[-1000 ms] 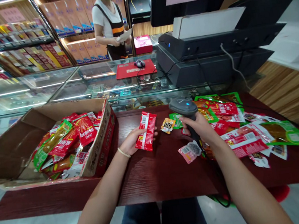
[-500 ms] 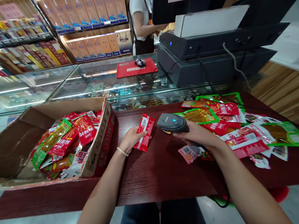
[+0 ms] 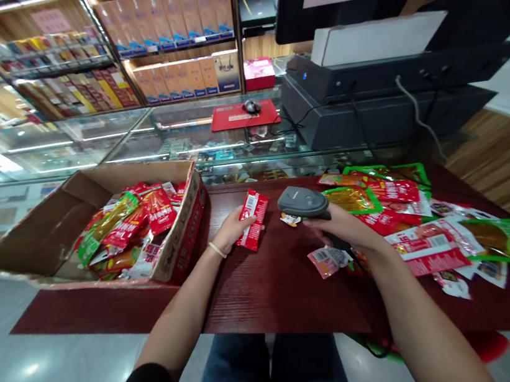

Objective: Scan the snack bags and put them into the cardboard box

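The red packet (image 3: 258, 212) sat pinched at its left side by my left hand (image 3: 233, 228), presumably to leave its barcode (image 3: 251, 203) uncovered before the scanner (image 3: 302, 202), which my right hand (image 3: 347, 226) gripped just across the bench (image 3: 287, 293) from it.

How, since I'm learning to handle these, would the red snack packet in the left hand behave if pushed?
The red snack packet seems light, as the left hand alone holds it. Its glossy surface could be slippery. Being flat, it would probably slide rather than roll.
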Action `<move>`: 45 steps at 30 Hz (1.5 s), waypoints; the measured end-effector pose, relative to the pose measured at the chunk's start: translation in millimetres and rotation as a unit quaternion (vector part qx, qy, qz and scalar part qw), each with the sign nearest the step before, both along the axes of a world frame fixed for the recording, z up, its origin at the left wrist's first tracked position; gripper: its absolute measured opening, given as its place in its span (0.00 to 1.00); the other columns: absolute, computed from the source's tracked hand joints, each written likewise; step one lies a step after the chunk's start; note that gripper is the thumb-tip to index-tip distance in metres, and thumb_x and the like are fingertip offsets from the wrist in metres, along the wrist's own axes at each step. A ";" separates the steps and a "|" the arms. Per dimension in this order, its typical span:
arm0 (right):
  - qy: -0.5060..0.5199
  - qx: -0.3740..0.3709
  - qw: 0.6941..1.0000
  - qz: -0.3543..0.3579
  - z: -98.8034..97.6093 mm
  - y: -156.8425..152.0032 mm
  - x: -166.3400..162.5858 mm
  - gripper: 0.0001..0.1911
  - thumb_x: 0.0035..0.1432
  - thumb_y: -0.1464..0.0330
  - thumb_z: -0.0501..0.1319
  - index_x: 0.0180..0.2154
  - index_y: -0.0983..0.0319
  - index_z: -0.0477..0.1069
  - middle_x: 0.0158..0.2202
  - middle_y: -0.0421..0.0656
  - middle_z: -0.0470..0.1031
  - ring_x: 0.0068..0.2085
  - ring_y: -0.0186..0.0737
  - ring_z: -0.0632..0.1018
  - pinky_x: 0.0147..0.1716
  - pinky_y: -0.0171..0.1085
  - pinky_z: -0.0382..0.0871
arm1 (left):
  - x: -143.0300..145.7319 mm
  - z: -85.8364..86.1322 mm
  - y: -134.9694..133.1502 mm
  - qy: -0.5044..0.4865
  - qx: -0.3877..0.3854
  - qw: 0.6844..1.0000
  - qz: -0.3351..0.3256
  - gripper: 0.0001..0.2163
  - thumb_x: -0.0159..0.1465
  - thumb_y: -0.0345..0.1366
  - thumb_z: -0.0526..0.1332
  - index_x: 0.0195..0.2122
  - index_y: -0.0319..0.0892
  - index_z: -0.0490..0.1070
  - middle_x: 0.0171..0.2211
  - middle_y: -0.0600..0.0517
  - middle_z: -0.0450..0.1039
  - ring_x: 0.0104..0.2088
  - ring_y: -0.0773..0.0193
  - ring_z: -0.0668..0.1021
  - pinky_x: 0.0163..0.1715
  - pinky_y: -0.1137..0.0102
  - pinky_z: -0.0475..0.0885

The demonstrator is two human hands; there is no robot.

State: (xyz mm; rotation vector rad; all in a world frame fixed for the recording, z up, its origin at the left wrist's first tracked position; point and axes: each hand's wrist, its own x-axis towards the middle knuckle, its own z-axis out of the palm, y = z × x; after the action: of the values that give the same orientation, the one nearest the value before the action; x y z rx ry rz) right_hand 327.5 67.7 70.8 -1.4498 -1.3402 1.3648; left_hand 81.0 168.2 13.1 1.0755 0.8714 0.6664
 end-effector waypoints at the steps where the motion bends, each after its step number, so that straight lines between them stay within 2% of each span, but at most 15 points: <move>1: 0.007 0.002 1.000 -0.007 -0.4 0.6 0.0 0.16 0.53 0.57 0.66 0.29 0.60 0.64 0.16 0.32 0.62 0.14 0.30 0.65 0.15 0.32 0.57 | 2.5 3.7 -1.9 -0.009 0.002 1.000 0.020 0.19 0.56 0.36 0.67 0.47 0.39 0.65 0.36 0.46 0.78 0.31 0.58 0.82 0.32 0.66 0.77; 5: 0.037 0.009 0.999 -0.023 -3.9 3.0 -0.1 0.19 0.52 0.55 0.66 0.26 0.60 0.62 0.18 0.34 0.64 0.15 0.31 0.66 0.16 0.32 0.58 | 7.5 31.7 -15.1 -0.037 0.023 0.995 0.090 0.20 0.59 0.31 0.62 0.51 0.41 0.59 0.39 0.47 0.77 0.33 0.59 0.82 0.36 0.62 0.77; 8: 0.033 0.002 0.999 -0.027 -6.6 3.3 -1.3 0.21 0.51 0.54 0.67 0.25 0.60 0.62 0.18 0.35 0.65 0.15 0.30 0.66 0.16 0.33 0.58 | -6.5 63.6 -30.6 -0.066 0.101 0.986 0.117 0.21 0.59 0.32 0.63 0.52 0.42 0.58 0.43 0.46 0.77 0.38 0.58 0.82 0.43 0.60 0.76; 12: 0.013 -0.004 1.000 -0.009 -8.2 2.2 -3.7 0.22 0.51 0.51 0.66 0.21 0.59 0.62 0.15 0.37 0.64 0.16 0.33 0.67 0.17 0.34 0.60 | -60.7 109.8 -48.2 -0.009 0.265 0.951 0.161 0.18 0.60 0.37 0.65 0.50 0.41 0.66 0.49 0.45 0.75 0.49 0.57 0.77 0.52 0.61 0.71; 15: -0.016 -0.004 1.000 -0.002 -9.9 3.3 -4.7 0.24 0.51 0.49 0.65 0.18 0.59 0.63 0.14 0.39 0.64 0.15 0.35 0.66 0.17 0.36 0.59 | -118.9 132.6 -47.2 0.064 0.333 0.912 0.230 0.18 0.59 0.39 0.65 0.50 0.41 0.69 0.50 0.46 0.75 0.50 0.57 0.76 0.54 0.62 0.69; 18: -0.023 -0.004 1.000 0.016 -14.3 6.5 -5.0 0.23 0.51 0.49 0.64 0.17 0.57 0.65 0.14 0.44 0.64 0.16 0.39 0.67 0.18 0.40 0.59 | -175.7 135.9 -32.8 0.114 0.333 0.884 0.308 0.19 0.59 0.40 0.64 0.50 0.40 0.70 0.50 0.46 0.75 0.51 0.56 0.75 0.54 0.62 0.69; 21: -0.033 -0.014 0.999 0.012 -19.6 9.2 -5.6 0.23 0.50 0.49 0.64 0.15 0.55 0.65 0.13 0.47 0.64 0.15 0.42 0.66 0.18 0.44 0.60 | -217.2 124.8 -16.2 0.162 0.302 0.860 0.379 0.20 0.59 0.41 0.63 0.51 0.40 0.72 0.54 0.44 0.72 0.56 0.55 0.72 0.56 0.61 0.67; 24: -0.046 -0.010 0.999 -0.013 -21.0 8.9 -7.6 0.22 0.50 0.50 0.65 0.14 0.54 0.65 0.13 0.48 0.64 0.15 0.43 0.66 0.17 0.45 0.59 | -237.7 112.4 -8.2 0.167 0.293 0.832 0.441 0.20 0.59 0.41 0.62 0.52 0.40 0.71 0.57 0.43 0.69 0.57 0.56 0.71 0.56 0.62 0.66; 26: -0.045 -0.005 0.999 -0.029 -18.7 7.4 -9.6 0.22 0.50 0.50 0.65 0.14 0.54 0.65 0.13 0.46 0.64 0.15 0.42 0.65 0.17 0.44 0.59 | -240.5 108.9 -8.2 0.151 0.302 0.828 0.448 0.20 0.59 0.40 0.62 0.51 0.41 0.71 0.56 0.43 0.71 0.54 0.57 0.74 0.53 0.63 0.69; 31: -0.038 -0.008 0.999 -0.031 -9.4 5.1 -11.3 0.23 0.49 0.49 0.66 0.16 0.57 0.64 0.14 0.43 0.64 0.16 0.39 0.66 0.17 0.40 0.59 | -215.0 120.7 -20.1 0.154 0.357 0.817 0.425 0.16 0.61 0.41 0.61 0.48 0.39 0.73 0.46 0.45 0.76 0.45 0.60 0.78 0.45 0.66 0.74; 35: -0.039 0.007 0.998 -0.052 -3.9 3.4 -6.0 0.22 0.49 0.50 0.67 0.21 0.59 0.64 0.17 0.40 0.66 0.17 0.36 0.67 0.17 0.36 0.60 | -162.9 137.9 -39.6 0.204 0.428 0.803 0.361 0.14 0.62 0.41 0.60 0.46 0.40 0.73 0.43 0.46 0.77 0.43 0.61 0.78 0.45 0.67 0.73; 38: -0.013 0.010 0.997 -0.080 0.7 0.7 0.5 0.22 0.47 0.51 0.69 0.24 0.59 0.63 0.17 0.37 0.65 0.16 0.33 0.66 0.15 0.34 0.59 | -115.6 142.3 -52.8 0.238 0.481 0.790 0.296 0.12 0.63 0.39 0.59 0.45 0.42 0.74 0.43 0.49 0.76 0.43 0.62 0.77 0.46 0.68 0.72; 41: 0.015 0.023 0.995 -0.100 5.6 -1.6 8.8 0.21 0.48 0.53 0.69 0.26 0.59 0.62 0.17 0.35 0.65 0.15 0.32 0.66 0.14 0.34 0.59 | -69.4 132.0 -55.0 0.217 0.506 0.799 0.241 0.12 0.64 0.38 0.58 0.46 0.43 0.74 0.44 0.50 0.76 0.44 0.61 0.77 0.46 0.68 0.72; 45: 0.053 0.043 0.988 -0.137 7.2 -2.5 24.1 0.19 0.49 0.56 0.69 0.29 0.58 0.61 0.18 0.34 0.65 0.15 0.32 0.65 0.14 0.33 0.60 | -10.1 98.1 -39.0 0.159 0.475 0.850 0.163 0.12 0.64 0.38 0.58 0.47 0.43 0.73 0.43 0.49 0.76 0.42 0.62 0.77 0.44 0.69 0.72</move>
State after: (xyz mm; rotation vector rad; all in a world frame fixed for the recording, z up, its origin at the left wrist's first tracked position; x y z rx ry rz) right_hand 351.6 65.2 78.0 -1.4236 -1.0737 1.1727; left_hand 70.9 129.2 111.3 1.9930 1.0380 1.3039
